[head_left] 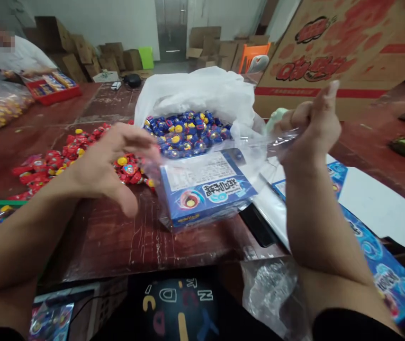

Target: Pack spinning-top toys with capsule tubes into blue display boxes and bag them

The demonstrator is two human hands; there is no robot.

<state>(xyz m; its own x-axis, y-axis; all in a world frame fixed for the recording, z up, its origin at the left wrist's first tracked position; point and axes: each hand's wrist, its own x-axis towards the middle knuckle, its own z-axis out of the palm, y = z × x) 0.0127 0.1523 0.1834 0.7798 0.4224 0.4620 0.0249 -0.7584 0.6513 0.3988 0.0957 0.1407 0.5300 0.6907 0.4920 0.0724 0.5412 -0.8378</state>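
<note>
A blue box (207, 189) with a white printed panel sits inside a clear plastic bag (255, 147) at the middle of the table. At the box's left, my left hand (113, 161) is spread, thumb apart from the fingers, with nothing gripped. My right hand (312, 123) is closed on the bag's gathered plastic, raised to the right of the box. Behind the box, blue wrapped candies (188, 132) lie in a white bag (202, 90). Red wrapped candies (63, 154) are heaped beyond my left hand.
Flat blue cartons (373, 241) and a stack of plastic film (269, 208) lie at the right. A large cardboard box (330, 61) stands behind them. At the back left, a person in white is near a red tray (55, 94).
</note>
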